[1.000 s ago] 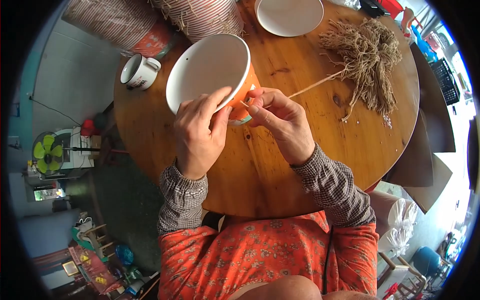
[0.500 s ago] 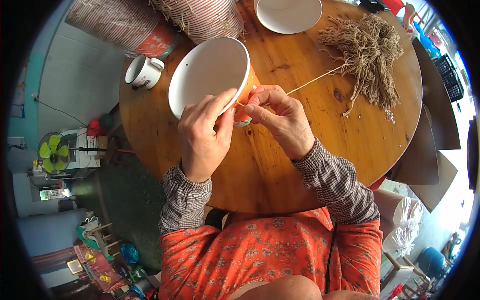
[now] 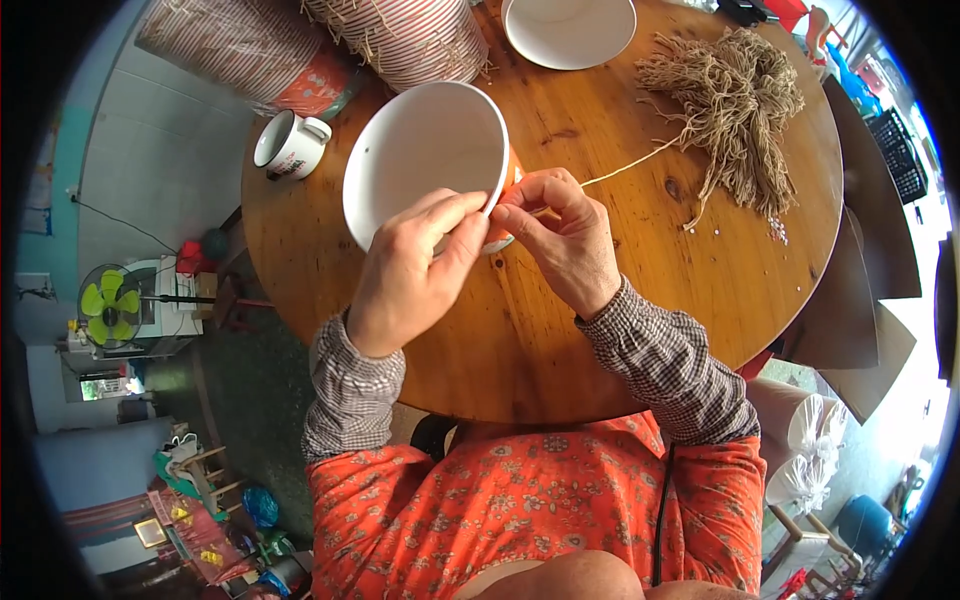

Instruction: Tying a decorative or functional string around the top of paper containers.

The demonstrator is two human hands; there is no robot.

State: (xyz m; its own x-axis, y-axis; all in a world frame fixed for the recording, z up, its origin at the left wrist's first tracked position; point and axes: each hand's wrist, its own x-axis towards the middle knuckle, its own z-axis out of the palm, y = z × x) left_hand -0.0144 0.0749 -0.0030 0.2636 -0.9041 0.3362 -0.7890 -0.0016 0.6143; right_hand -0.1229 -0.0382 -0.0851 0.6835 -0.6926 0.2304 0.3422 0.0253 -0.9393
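Note:
A round paper bucket point(image 3: 425, 140), white inside and orange outside, stands tilted on the wooden table with its mouth toward me. A small dark hole shows in its far left wall. My left hand point(image 3: 415, 265) is closed on the right side of its rim, fingers inside and thumb nearer the outside. Against the outer wall by the rim, my right hand point(image 3: 562, 235) pinches a thin beige cord point(image 3: 630, 163). The cord runs from these fingers to a bundle of cords point(image 3: 730, 110) at the right. Fingers hide the cord's end at the wall.
Tall stacks of nested striped buckets point(image 3: 405, 40) stand at the far left, beside a white enamel mug point(image 3: 291, 145). Another white-lined bucket point(image 3: 570, 35) is at the far edge. Tiny pale bits point(image 3: 778, 230) lie near the table's point(image 3: 540, 370) right edge.
The bucket has shifted slightly right and toward me. My left hand has moved along the rim toward my right fingers, and the cord stretch between the hands is now hidden.

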